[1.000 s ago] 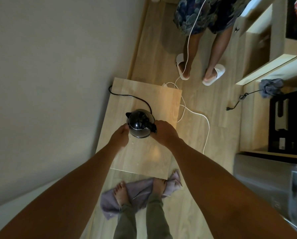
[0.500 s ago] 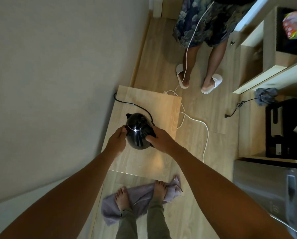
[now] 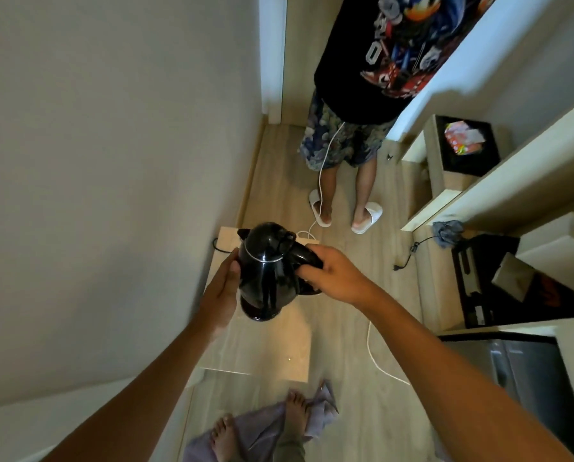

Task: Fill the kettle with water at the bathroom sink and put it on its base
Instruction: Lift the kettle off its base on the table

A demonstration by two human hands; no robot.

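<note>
A black electric kettle (image 3: 266,271) with a thin silver ring under its lid hangs in the air above a low wooden table (image 3: 272,348). My right hand (image 3: 334,275) grips its handle on the right side. My left hand (image 3: 221,291) lies flat against the kettle's left wall. The lid looks closed. A dark rounded edge, perhaps the kettle's base (image 3: 310,290), peeks out below my right hand; most of it is hidden by the kettle. A black cord (image 3: 219,249) runs off the table's far left corner.
A wall stands close on the left. Another person (image 3: 362,105) in white slippers stands ahead on the wooden floor, with a white cable (image 3: 372,355) trailing past the table. Shelves and a black appliance (image 3: 499,278) fill the right side. A purple cloth (image 3: 262,428) lies under my feet.
The kettle has risen from the table toward the camera, held in both hands. My view has tipped upward, showing more of the other person.
</note>
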